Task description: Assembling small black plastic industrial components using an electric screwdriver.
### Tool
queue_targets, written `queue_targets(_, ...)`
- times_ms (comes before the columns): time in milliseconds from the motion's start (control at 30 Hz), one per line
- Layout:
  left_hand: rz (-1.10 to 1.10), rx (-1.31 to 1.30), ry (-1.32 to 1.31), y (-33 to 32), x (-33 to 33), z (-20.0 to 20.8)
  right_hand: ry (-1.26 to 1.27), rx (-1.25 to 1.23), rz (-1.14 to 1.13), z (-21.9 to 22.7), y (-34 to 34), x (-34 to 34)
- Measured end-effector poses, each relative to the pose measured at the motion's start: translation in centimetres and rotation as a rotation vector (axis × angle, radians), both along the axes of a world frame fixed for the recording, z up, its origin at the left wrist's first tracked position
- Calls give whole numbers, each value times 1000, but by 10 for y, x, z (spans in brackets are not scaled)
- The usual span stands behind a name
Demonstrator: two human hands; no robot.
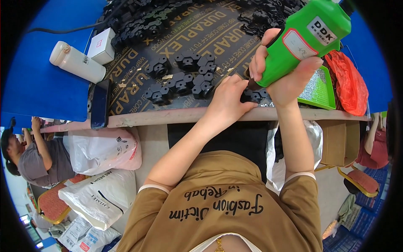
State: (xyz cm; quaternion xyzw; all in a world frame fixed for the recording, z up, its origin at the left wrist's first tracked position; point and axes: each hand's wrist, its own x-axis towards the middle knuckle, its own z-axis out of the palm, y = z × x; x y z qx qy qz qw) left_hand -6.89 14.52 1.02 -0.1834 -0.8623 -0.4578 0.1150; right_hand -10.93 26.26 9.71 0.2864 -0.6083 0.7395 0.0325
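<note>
The green power screwdriver (303,43) is likely weighty and stiff, best held round its thick barrel; the black part (252,95), probably light and rigid, by its edges. The screwdriver is smooth, white-labelled, between one and two o'clock; the part is angular, near two o'clock on the counter (180,114). The right hand (289,86) wraps the screwdriver; the left hand's (228,97) grip narrows on the part.

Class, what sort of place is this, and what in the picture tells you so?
Probably a factory assembly workshop: the right hand holds a bulky green handheld tool, similar black angular plastic-looking parts crowd the dark printed worktop, and a shallow bright-green plastic tray holds small silvery pieces.
</note>
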Motion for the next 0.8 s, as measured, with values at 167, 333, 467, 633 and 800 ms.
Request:
queue_targets(167,-18,6,2,0,0,-1,-1,-12,31,0,2,-1)
queue_targets(333,13,-41,-8,1,2,1,-20,-24,-63,1,-2,0)
queue_targets(467,11,-47,47,1,3,-1,-37,-120,-203,23,-3,11)
queue_targets(633,116,-44,174,2,9,8,30,-68,-208,45,22,18)
queue_targets(800,318,-529,175,-13,16,25,36,-64,-308,35,44,20)
